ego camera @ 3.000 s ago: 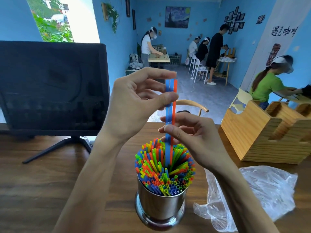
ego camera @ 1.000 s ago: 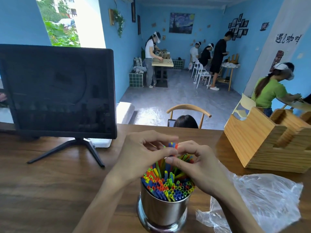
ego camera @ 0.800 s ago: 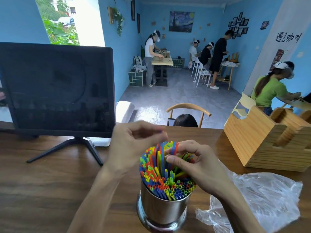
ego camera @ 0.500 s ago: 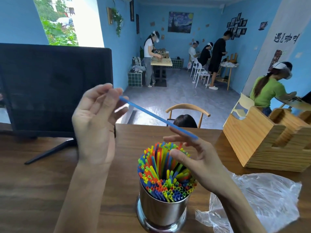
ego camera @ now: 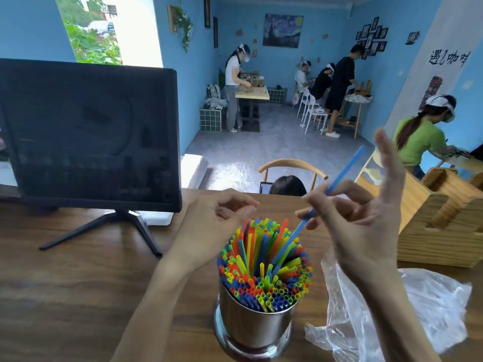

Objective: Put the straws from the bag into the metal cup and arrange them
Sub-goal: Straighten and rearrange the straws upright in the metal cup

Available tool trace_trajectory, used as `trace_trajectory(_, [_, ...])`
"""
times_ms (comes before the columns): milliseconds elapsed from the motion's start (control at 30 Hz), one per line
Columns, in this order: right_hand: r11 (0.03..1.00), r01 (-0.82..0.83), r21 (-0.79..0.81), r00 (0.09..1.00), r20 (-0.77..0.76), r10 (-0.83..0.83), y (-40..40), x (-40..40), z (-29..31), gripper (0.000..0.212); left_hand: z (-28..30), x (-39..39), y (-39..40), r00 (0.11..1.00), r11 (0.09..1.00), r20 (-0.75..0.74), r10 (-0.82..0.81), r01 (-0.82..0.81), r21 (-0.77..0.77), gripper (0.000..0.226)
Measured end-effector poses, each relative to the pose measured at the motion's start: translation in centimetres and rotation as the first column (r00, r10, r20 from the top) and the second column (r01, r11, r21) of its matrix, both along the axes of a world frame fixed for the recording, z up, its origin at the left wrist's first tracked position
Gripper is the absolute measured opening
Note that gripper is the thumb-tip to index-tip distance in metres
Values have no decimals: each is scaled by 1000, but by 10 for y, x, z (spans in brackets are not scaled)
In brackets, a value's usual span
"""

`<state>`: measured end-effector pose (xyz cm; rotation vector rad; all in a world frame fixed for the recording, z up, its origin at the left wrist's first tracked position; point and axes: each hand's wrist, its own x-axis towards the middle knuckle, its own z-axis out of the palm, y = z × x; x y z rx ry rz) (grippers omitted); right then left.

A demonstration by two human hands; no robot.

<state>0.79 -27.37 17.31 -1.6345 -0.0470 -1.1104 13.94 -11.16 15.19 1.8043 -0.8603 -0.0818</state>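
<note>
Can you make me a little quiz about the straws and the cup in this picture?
1. True or false: the metal cup lies on its side.
2. Which hand pinches the blue straw? A) left hand B) right hand C) neither
3. Fill in: the plastic bag lies on the table to the ____ of the cup.

Key:
1. False; it stands upright, packed with colourful straws.
2. B; the left hand holds nothing.
3. right

Shiny metal cup (ego camera: 254,326), wood table (ego camera: 65,296)
</note>
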Motion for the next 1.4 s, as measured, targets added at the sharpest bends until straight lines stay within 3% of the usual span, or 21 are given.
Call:
trace_trajectory(100, [972, 4, -236, 975, -215, -56, -1, 3, -21, 60, -5, 10, -13, 1000, 974, 20, 13, -17, 226, 9])
trace_trajectory(200, [885, 42, -463, 962, -221, -161, -4, 6, -41, 11, -3, 15, -18, 999, 938, 13, -48, 41, 343, 15])
trace_trajectory(233, [881, 43, -472, 963, -216, -163, -5, 7, -45, 9, -2, 16, -18, 999, 938, 22, -50, 39, 344, 16])
trace_trajectory(367, [927, 25, -374, 942, -302, -147, -6, 6, -51, 36, 4, 17, -19, 997, 939, 67, -40, 14, 343, 16])
trace_trajectory(467, [946, -5, -323, 936, -333, -109, -4, 5, -49, 38, 13, 15, -19, 995, 954, 90, -46, 17, 299, 12])
trace_trajectory(533, [956, 1, -293, 951, -297, -92, -3, 7, -47, 28, 22, 14, -19, 989, 989, 145, -33, 12, 149, 11])
trace_trajectory(600, [973, 37, -228, 968, -232, -92, -1, 9, -46, 18, 32, 10, -18, 978, 993, 210, 5, 20, -117, 9])
trace_trajectory(700, [983, 17, -185, 966, -249, -64, -1, 10, -44, 33, 46, -4, -11, 979, 866, 196, 57, 49, -497, 11])
trace_trajectory(767, [968, -56, -245, 937, -346, -34, 0, 13, -43, 44, 53, -14, -4, 979, 772, 190, 68, 69, -631, 11])
trace_trajectory(867, [948, -108, -298, 935, -356, -5, -2, 19, -38, 36, 55, -24, 3, 980, 718, 191, 64, 88, -690, 12])
trace_trajectory(967, [975, -114, -188, 946, -321, 49, -7, 18, -30, 29, 52, -27, 9, 991, 719, 120, -62, 128, -683, 12])
trace_trajectory(1033, [984, -148, -101, 930, -352, 104, -11, 16, -23, 38, 46, -28, 13, 982, 720, 65, -176, 173, -672, 14])
trace_trajectory(1100, [961, -263, 85, 914, -298, 276, -12, 16, -18, 51, 37, -29, 16, 953, 711, 47, -299, 256, -655, 16])
trace_trajectory(1167, [856, -350, 381, 886, -164, 435, -12, 17, -8, 52, 28, -31, 18, 910, 707, 26, -413, 338, -621, 18])
trace_trajectory(1233, [723, -385, 573, 875, -22, 483, -9, 16, 6, 42, 21, -33, 21, 871, 730, -7, -492, 408, -548, 19])
trace_trajectory(1300, [698, -384, 604, 897, 65, 437, -11, 14, 16, 24, 15, -32, 23, 853, 790, -38, -520, 464, -402, 18])
trace_trajectory(1400, [784, -340, 520, 936, 109, 333, -11, 13, 23, 15, 10, -28, 24, 859, 852, -82, -505, 481, -208, 21])
